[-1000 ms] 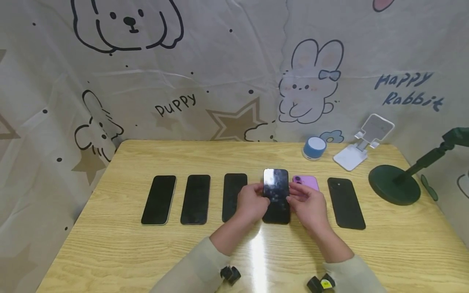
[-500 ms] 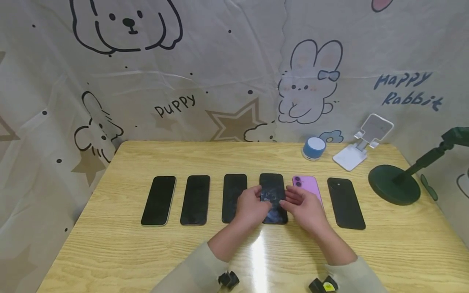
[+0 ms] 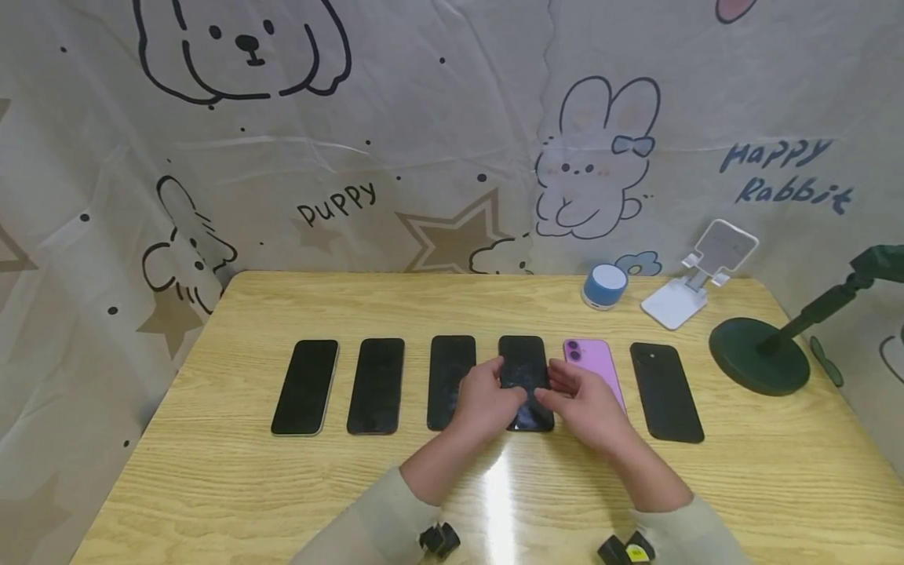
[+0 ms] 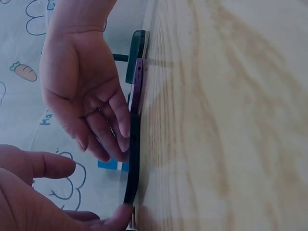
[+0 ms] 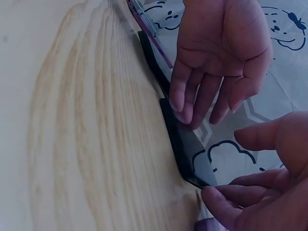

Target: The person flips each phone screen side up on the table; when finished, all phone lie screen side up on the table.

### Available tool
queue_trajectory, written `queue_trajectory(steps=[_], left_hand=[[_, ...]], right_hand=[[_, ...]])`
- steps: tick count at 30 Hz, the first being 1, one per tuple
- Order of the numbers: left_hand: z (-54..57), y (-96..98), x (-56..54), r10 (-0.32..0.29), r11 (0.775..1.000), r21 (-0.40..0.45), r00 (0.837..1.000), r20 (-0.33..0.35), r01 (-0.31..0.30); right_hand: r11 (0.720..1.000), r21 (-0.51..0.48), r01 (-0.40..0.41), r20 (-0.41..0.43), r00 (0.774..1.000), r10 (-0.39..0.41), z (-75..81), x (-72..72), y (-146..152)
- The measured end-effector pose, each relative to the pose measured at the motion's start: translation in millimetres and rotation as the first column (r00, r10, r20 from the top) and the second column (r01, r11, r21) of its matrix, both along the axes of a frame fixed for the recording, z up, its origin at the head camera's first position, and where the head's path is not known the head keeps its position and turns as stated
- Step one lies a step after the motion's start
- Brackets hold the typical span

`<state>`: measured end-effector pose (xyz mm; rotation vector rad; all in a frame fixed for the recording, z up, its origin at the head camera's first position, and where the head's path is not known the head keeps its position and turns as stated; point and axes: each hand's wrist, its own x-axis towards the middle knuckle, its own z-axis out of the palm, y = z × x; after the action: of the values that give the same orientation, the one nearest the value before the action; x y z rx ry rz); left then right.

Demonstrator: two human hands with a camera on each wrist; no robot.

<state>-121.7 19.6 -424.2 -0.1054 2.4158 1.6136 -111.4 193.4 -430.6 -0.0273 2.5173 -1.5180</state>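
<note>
A black smartphone (image 3: pixel 523 362) lies screen up on the table between my two hands. My left hand (image 3: pixel 489 399) is at its left edge, fingers loosely bent, thumb above the screen. On the other side my right hand (image 3: pixel 588 406) has its fingers near the right edge, partly over a purple phone (image 3: pixel 599 359) lying back up. The left wrist view shows the phone's dark side (image 4: pixel 134 154) flat on the wood, with left fingertips (image 4: pixel 124 215) at its end. In the right wrist view, the right fingertips (image 5: pixel 211 195) touch the phone's corner. Neither hand curls round it.
More black phones share the row: a left one (image 3: pixel 305 387), a second (image 3: pixel 377 385), a third (image 3: pixel 446 377), and one back up (image 3: pixel 667 392) at right. Behind stand a blue speaker-like cylinder (image 3: pixel 605 286), a white phone stand (image 3: pixel 676 302) and a green lamp base (image 3: pixel 759 355).
The phone between my hands has come down onto the table and shifted slightly left, in line with the row. Both hands moved with it, and the right hand's fingers have eased off its edge.
</note>
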Motion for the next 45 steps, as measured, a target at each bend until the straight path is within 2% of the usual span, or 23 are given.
queue_trajectory(steps=[5,8,10,12,16,19,23,29,39,42,45], left_hand=[[3.8,7.3,3.2,0.004,1.000,0.005,0.997,-0.073,-0.004],[8.1,18.0,4.3,0.000,1.000,0.007,0.992,-0.124,0.001],[10.9,27.7,3.7,-0.015,1.000,0.009,0.991,-0.131,0.016],[12.9,38.3,2.5,-0.033,0.999,0.022,0.993,-0.113,0.036],[14.3,60.2,-0.2,-0.056,0.996,0.062,0.998,-0.021,0.057],[14.8,75.3,-2.6,-0.042,0.996,0.075,0.998,0.046,0.039],[11.3,91.1,-7.1,-0.007,0.998,0.055,0.995,0.099,0.001],[8.6,105.0,-8.3,0.062,0.995,0.077,0.992,0.106,-0.070],[5.2,111.6,-8.6,0.146,0.977,0.140,0.984,0.102,-0.159],[5.3,113.2,-8.4,0.170,0.967,0.171,0.979,0.109,-0.187],[5.5,114.1,-8.5,0.204,0.947,0.222,0.969,0.136,-0.231]], right_hand=[[0.998,0.037,0.041,-0.033,0.999,-0.039,8.6,3.6,18],[0.992,0.099,0.084,-0.054,0.995,-0.079,13.4,5.3,35],[0.984,0.146,0.102,-0.060,0.994,-0.094,15.5,5.5,46],[0.979,0.173,0.105,-0.058,0.994,-0.096,16.6,5.1,56],[0.982,0.164,0.089,-0.037,0.996,-0.084,17.4,3.4,70],[0.988,0.138,0.075,-0.023,0.997,-0.073,16.5,1.0,76],[0.990,0.126,0.066,-0.011,0.998,-0.065,14.1,-2.1,80],[0.992,0.105,0.063,-0.002,0.998,-0.064,11.8,-3.7,81],[0.986,0.148,0.077,0.018,0.997,-0.080,12.8,-5.9,85],[0.988,0.132,0.078,0.021,0.996,-0.081,13.0,-6.8,87],[0.990,0.111,0.085,0.020,0.996,-0.088,11.8,-7.7,88]])
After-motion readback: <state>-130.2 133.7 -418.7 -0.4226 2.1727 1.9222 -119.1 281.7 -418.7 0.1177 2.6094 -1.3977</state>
